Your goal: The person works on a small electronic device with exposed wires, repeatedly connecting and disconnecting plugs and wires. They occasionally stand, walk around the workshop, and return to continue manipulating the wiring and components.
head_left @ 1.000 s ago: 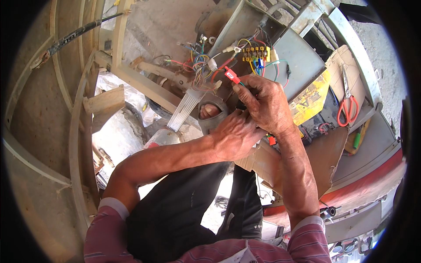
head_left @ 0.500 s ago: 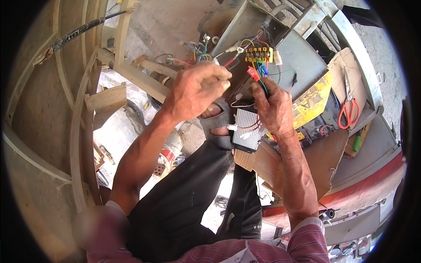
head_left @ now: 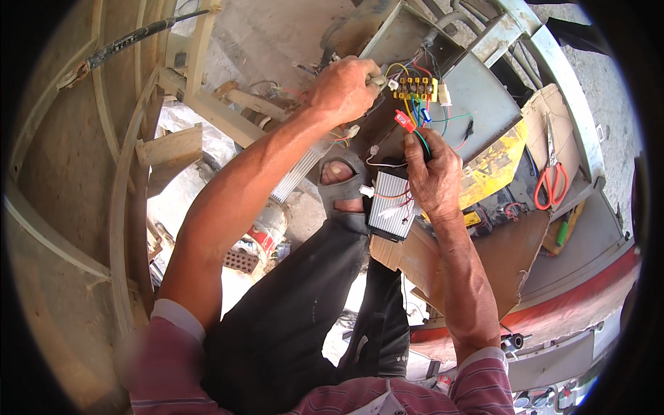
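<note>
My right hand (head_left: 436, 173) is closed around green wire, and a small red connector (head_left: 405, 121) sticks out past its thumb and fingertips. Just above it, colored wires run from a yellow terminal block (head_left: 415, 88) lying against a grey metal panel. Left of the block, my left hand (head_left: 344, 90) reaches out with curled, pinched fingers among the wires. What lies between those fingertips is hidden. A ribbed silver metal box (head_left: 393, 205) with thin leads and a white plug (head_left: 367, 191) sits below my right hand.
Orange-handled scissors (head_left: 552, 178) lie on cardboard at the right, near a green-handled tool (head_left: 562, 232). A yellow sheet (head_left: 494, 166) lies beside the grey panel (head_left: 484, 104). Wooden framing (head_left: 124, 173) stands at the left. My sandalled foot (head_left: 339, 181) is beside the ribbed box.
My left hand has moved up and to the right, toward the wires beside the terminal block, and its fingers have curled in. My right hand still holds the green wire, almost in the same place.
</note>
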Action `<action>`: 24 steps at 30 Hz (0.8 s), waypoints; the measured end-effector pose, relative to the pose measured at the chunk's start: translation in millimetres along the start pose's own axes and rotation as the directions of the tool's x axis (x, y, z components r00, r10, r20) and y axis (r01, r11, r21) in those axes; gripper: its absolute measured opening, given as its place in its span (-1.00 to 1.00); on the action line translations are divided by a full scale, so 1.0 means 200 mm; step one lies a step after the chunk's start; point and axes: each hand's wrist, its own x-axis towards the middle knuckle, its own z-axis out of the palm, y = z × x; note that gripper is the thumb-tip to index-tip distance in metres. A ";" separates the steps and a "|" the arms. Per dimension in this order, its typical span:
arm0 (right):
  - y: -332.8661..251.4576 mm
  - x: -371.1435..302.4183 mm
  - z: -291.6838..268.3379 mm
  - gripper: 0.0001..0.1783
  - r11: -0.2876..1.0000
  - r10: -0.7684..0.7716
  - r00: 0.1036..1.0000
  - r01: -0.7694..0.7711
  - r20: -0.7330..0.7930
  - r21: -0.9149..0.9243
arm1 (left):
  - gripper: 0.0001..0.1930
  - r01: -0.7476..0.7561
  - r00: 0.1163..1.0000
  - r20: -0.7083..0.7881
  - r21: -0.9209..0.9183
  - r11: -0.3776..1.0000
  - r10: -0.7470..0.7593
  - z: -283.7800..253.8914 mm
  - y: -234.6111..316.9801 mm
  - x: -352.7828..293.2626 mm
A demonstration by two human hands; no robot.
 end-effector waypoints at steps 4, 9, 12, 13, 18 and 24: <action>0.01 0.00 0.00 -0.78 1.000 0.009 1.000 -0.008 -0.010 0.023 | -0.65 0.133 0.986 0.129 -0.205 0.970 -0.108 -0.07 0.00 0.02; 0.02 0.00 0.02 -0.77 1.000 0.018 0.999 -0.017 -0.030 0.025 | -0.67 0.172 0.975 0.187 -0.313 0.934 -0.117 -0.13 0.03 -0.01; 0.02 0.00 0.02 -0.76 0.999 0.034 0.999 -0.033 -0.024 0.034 | -0.71 0.159 0.972 0.219 -0.357 0.921 -0.083 -0.17 0.03 -0.02; 0.03 0.00 0.02 -0.76 0.998 0.043 0.999 -0.042 -0.021 0.037 | -0.71 0.179 0.967 0.237 -0.384 0.906 -0.090 -0.17 0.03 -0.03; 0.04 -0.01 0.02 -0.74 0.999 0.035 0.999 -0.035 -0.024 0.015 | -0.74 0.188 0.971 0.211 -0.403 0.896 -0.109 -0.14 0.05 -0.08; 0.02 0.00 0.00 -0.70 0.995 0.086 0.996 -0.086 -0.003 0.040 | -0.71 0.189 0.975 0.178 -0.377 0.907 -0.129 -0.10 0.07 -0.09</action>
